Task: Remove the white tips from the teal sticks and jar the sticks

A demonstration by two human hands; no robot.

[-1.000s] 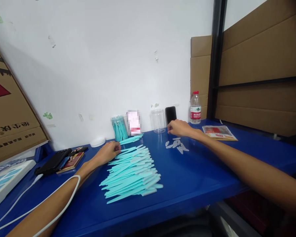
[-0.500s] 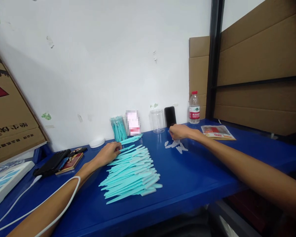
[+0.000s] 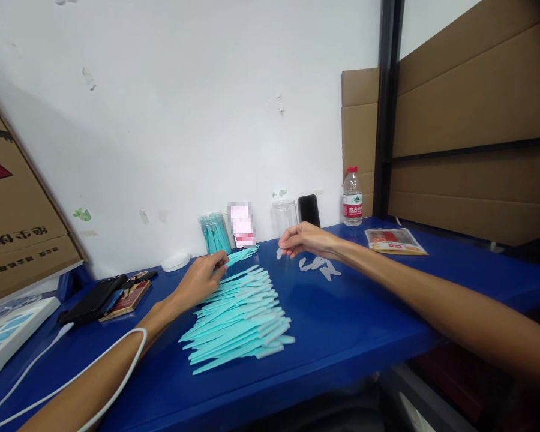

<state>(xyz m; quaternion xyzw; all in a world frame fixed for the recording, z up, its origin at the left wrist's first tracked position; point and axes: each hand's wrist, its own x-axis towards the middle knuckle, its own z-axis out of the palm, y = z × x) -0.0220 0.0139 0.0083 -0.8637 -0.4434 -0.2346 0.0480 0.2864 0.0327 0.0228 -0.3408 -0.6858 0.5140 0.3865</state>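
Observation:
My left hand (image 3: 203, 277) is closed in a pinch at the upper end of a row of turquoise eyebrow razors (image 3: 238, 321). A turquoise eyebrow razor at its fingertips merges with the small group of razors (image 3: 245, 254) behind. My right hand (image 3: 303, 239) pinches a small translucent blade cap (image 3: 279, 253), held above the table in front of a clear jar (image 3: 284, 217). Several loose caps (image 3: 319, 264) lie on the blue table below my right wrist. The razors in the row lie side by side, their pale capped ends to the right.
A jar full of turquoise razors (image 3: 215, 233) stands by the wall beside a blurred pink-and-white card (image 3: 242, 223). Behind are a phone (image 3: 308, 210) and a water bottle (image 3: 353, 198); a packet (image 3: 396, 241) lies right. A white cable (image 3: 139, 345) crosses my left forearm.
My right hand has moved left from the loose caps, and a cap now shows in its fingers. My left hand has shifted slightly up and right, toward the small group of razors.

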